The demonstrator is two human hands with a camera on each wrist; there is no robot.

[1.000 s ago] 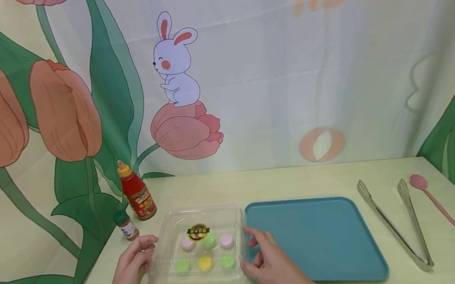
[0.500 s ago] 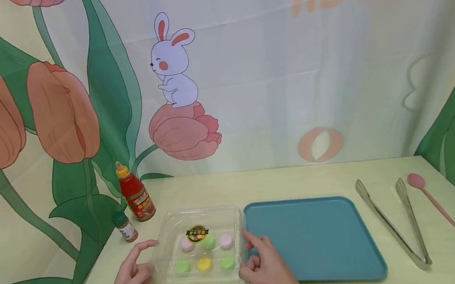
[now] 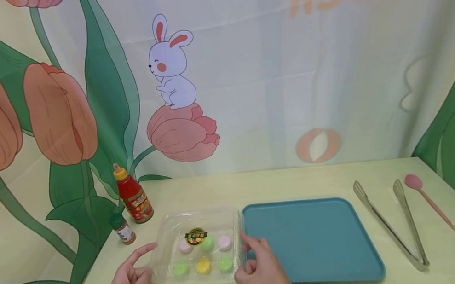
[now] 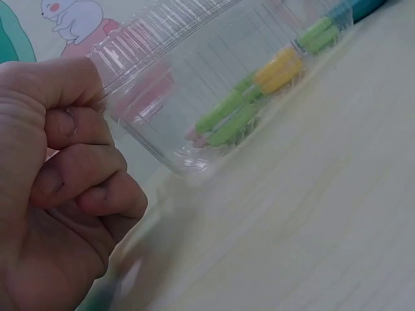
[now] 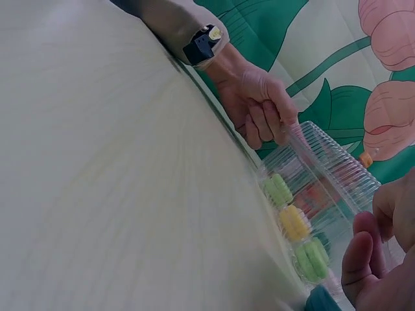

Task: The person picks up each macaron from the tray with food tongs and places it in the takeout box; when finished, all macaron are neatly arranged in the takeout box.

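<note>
Over the last second both hands have slid a little nearer the person along the sides of the clear plastic box (image 3: 197, 247), the left hand (image 3: 127, 282) stretching its forefinger out toward the box's left wall and the right hand (image 3: 262, 270) dropping lower beside the right wall.

The left grip is half closed: the three lower fingers (image 4: 78, 175) are curled into the palm, while forefinger and thumb meet the ribbed rim of the box at its near-left corner, so it pinches the edge lightly. The right grip is loosely bent, fingertips (image 5: 358, 256) just against the box's right wall; whether it truly clasps the rim cannot be told.

The box sits flat on the surface (image 3: 298, 183), lid closed, its long axis running left to right, touching or just beside the teal tray (image 3: 317, 239). Inside lie six round sweets in two rows, pink, green, pink behind and green, yellow, green in front.
</note>
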